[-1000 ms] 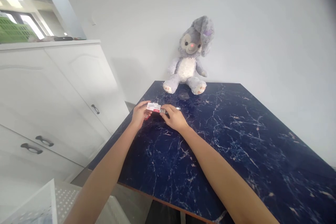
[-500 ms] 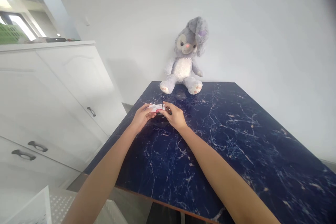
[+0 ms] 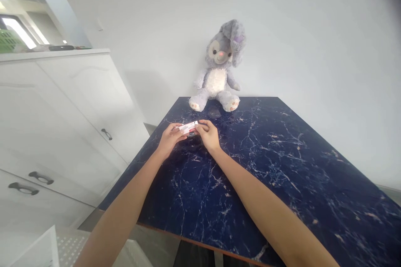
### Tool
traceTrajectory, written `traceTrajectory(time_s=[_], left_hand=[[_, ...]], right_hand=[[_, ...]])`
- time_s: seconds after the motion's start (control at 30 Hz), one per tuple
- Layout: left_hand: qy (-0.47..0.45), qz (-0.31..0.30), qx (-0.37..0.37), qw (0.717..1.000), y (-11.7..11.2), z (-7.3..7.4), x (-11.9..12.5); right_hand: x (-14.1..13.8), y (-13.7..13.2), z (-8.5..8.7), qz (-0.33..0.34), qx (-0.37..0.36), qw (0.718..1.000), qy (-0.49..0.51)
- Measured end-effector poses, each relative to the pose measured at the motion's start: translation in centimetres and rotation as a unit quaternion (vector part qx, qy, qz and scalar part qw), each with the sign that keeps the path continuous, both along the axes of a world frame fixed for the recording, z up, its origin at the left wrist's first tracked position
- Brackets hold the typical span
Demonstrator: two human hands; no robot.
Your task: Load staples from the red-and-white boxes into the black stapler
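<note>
A small white and red box (image 3: 188, 127), like a carton with print on it, is held between both hands above the dark blue marbled table (image 3: 257, 150). My left hand (image 3: 169, 138) grips its left end, thumb in front and fingers around it. At the right end, my right hand (image 3: 209, 134) has its thumb pressed on the box near the corner and its index finger bent behind. Whether the end flap is open is too small to tell. Part of the box is covered by the fingers.
A grey plush rabbit (image 3: 217, 66) sits at the table's far edge against the white wall (image 3: 297, 41). On the left stands a white cabinet (image 3: 72, 104) with dark handles, a green basket (image 3: 9, 41) on its top. A white perforated container (image 3: 67, 244) is at lower left.
The box has tilted a little, its right end now higher. My right thumb has shifted up onto the box's right end. The view has turned slightly.
</note>
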State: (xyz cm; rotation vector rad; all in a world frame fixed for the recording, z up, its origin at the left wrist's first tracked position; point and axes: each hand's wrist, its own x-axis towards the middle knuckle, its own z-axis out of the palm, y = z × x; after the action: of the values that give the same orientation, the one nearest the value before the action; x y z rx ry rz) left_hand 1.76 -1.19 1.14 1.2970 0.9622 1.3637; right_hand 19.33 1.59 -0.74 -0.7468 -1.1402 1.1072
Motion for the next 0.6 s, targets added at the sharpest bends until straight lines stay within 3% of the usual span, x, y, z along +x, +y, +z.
traceTrajectory(time_s=[0.17,0.4,0.6], left_hand=[[0.011,0.011,0.005,1.000,-0.1,0.2,0.1],[0.111,0.039,0.053,0.992,-0.2,0.5,-0.2],[0.125,0.052,0.058,0.989,0.0,0.7,-0.9]], right_hand=[[0.1,0.4,-0.3,0.019,-0.013,1.000,-0.007],[0.4,0.2,-0.3,0.019,0.056,0.994,-0.095],[0.5,-0.6,0.1,0.004,0.114,0.973,-0.201]])
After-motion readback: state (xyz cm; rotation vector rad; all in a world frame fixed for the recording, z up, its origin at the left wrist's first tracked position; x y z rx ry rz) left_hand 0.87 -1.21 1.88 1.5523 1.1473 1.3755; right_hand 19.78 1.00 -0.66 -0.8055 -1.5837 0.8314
